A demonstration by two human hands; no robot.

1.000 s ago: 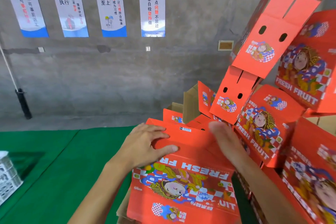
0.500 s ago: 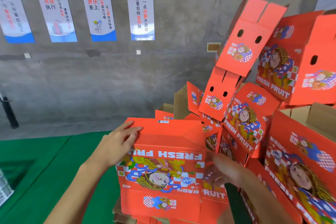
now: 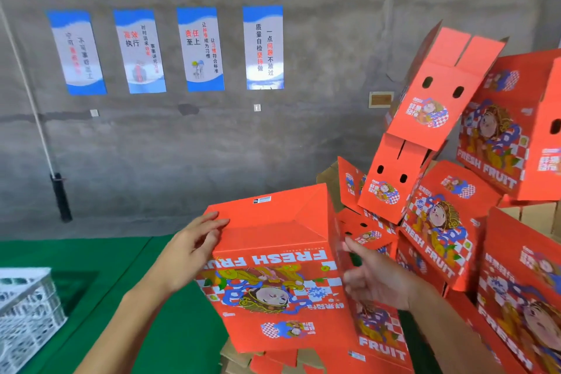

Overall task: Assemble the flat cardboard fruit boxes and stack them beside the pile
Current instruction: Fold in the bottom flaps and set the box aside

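A person squares up an orange "FRESH FRUIT" box [image 3: 273, 276] above a short stack of flat cardboard blanks [image 3: 273, 361], in front of a grey concrete wall hung with four blue-and-white posters [image 3: 200, 48]. The left hand [image 3: 188, 255] rests with straight fingers [image 3: 212, 222] against the box's upper left corner; the right hand [image 3: 376, 279] is at the box's right side panel, its fingers loosely spread, though blur leaves it unclear whether they pinch the panel or merely press it. The box, printed face toward the camera and upside down, appears opened into shape with its end flaps folded in, so this one looks close to finished but not yet set down. To the right, a tumbled heap of assembled boxes [image 3: 455, 222] rises against the wall, suggesting a good share of the work is done, while the blanks below show more remain. A white plastic crate [image 3: 27, 313] sits on the green floor [image 3: 121, 297] at left.
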